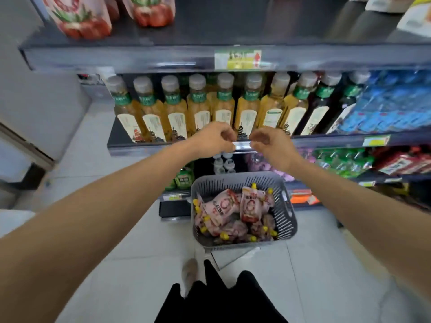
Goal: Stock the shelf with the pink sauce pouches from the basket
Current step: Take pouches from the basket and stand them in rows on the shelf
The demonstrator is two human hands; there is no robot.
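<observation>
A grey slotted basket (287,213) stands on the floor in front of the shelving, holding several pink sauce pouches (221,207) with yellow caps. Above it, both my hands are raised to the front edge of the bottle shelf (140,148). My left hand (212,137) and my right hand (272,145) each pinch one end of a short clear plastic strip (241,145) on that edge. Neither hand holds a pouch. The dark top shelf (210,29) carries pink pouches with red fruit print (81,17) at its left.
Several amber drink bottles (198,106) and dark bottles (324,106) line the middle shelf, with blue packs (391,101) to the right. Lower shelves hold green and red packs. A price label (238,59) sits on the top rail. My shoe (189,273) is on the white tile floor.
</observation>
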